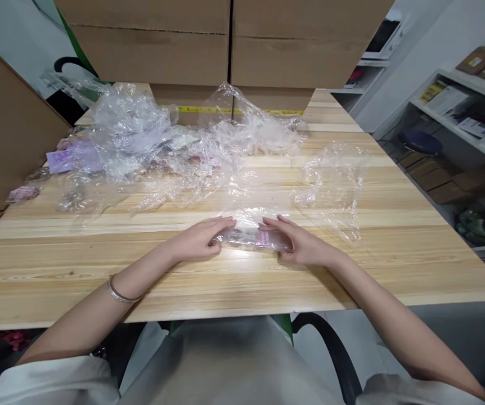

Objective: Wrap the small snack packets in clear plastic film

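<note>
In front of me on the wooden table lies a clear plastic bag (pixel 251 238), its near end folded or rolled into a narrow strip with a small pink patch showing through. My left hand (pixel 200 239) closes on the strip's left end, thumb below and fingers on top. At the right end, my right hand (pixel 299 241) grips it the same way. The bag's flat, see-through part (pixel 257 197) stretches away from me. What the strip contains is hard to make out through the glare.
Crumpled clear plastic (pixel 133 129) heaps over the table's far left and middle. Another loose clear bag (pixel 331 185) lies to the right. A purple packet (pixel 73 156) sits at left. Cardboard boxes (pixel 149 56) stand along the back; another box (pixel 10 129) borders the left side.
</note>
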A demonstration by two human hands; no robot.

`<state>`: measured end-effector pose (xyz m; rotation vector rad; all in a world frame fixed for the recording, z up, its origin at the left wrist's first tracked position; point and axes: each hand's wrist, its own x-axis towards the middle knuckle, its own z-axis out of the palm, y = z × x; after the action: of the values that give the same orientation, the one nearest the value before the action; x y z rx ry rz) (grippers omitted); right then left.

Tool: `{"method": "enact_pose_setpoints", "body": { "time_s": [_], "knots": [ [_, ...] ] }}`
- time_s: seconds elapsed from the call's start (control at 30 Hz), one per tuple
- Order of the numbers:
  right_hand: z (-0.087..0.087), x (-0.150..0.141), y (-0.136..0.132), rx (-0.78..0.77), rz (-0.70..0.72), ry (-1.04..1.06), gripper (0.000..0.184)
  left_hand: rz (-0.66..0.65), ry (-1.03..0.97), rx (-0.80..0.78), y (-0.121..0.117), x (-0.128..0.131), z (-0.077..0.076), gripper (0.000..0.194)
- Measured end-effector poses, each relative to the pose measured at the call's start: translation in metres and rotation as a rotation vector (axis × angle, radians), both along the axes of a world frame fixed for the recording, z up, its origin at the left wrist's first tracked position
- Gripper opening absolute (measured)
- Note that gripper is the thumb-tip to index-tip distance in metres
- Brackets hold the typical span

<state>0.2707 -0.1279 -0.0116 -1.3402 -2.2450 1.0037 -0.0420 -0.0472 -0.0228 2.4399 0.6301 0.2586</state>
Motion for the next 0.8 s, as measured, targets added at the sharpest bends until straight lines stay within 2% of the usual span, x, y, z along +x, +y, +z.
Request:
{"method": "enact_pose_setpoints", "body": {
  "time_s": [0.07,0.17,0.27,0.33,0.43,0.5,0.53,0.57,0.6,0.67,0.73,0.8],
  "knots": [
    [-0.002,0.004,-0.007,-0.003,-0.033,0.011,0.083,-0.015,-0.038,-0.064,0.0,-0.004,0.001,0.057],
    [-0.008,0.008,-0.016,-0.026,-0.097,0.107,0.049,0.003,-0.089,-0.211,-0.002,-0.007,0.002,0.038],
    [-0.015,0.007,-0.022,-0.094,-0.259,0.207,0.028,0.153,-0.121,-0.315,-0.008,-0.006,0.0,0.03],
    [-0.019,0.003,-0.022,-0.099,-0.42,0.223,0.032,0.307,-0.142,-0.323,-0.015,-0.003,-0.003,0.036],
    [-0.023,-0.004,-0.022,0.016,-0.568,0.104,0.036,0.473,-0.161,-0.168,-0.026,0.003,-0.006,0.029],
    [-0.025,-0.007,-0.023,0.195,-0.622,-0.024,0.029,0.488,-0.167,0.057,-0.031,0.004,-0.006,0.034],
    [-0.025,-0.008,-0.024,0.3,-0.629,-0.07,0.032,0.44,-0.164,0.157,-0.033,0.004,-0.005,0.034],
    [-0.025,-0.008,-0.026,0.387,-0.591,-0.092,0.036,0.36,-0.149,0.22,-0.034,0.003,-0.004,0.033],
    [-0.024,-0.008,-0.028,0.433,-0.495,-0.095,0.04,0.261,-0.121,0.241,-0.034,0.001,-0.003,0.033],
    [-0.02,-0.006,-0.033,0.406,-0.205,-0.07,0.048,0.087,-0.054,0.216,-0.034,-0.002,-0.001,0.038],
    [-0.016,-0.003,-0.037,0.316,-0.009,-0.042,0.054,0.034,-0.025,0.183,-0.033,-0.005,0.002,0.046],
    [-0.014,-0.002,-0.037,0.251,-0.04,-0.026,0.046,0.073,-0.06,0.138,-0.032,-0.006,0.003,0.038]
  ]
}}
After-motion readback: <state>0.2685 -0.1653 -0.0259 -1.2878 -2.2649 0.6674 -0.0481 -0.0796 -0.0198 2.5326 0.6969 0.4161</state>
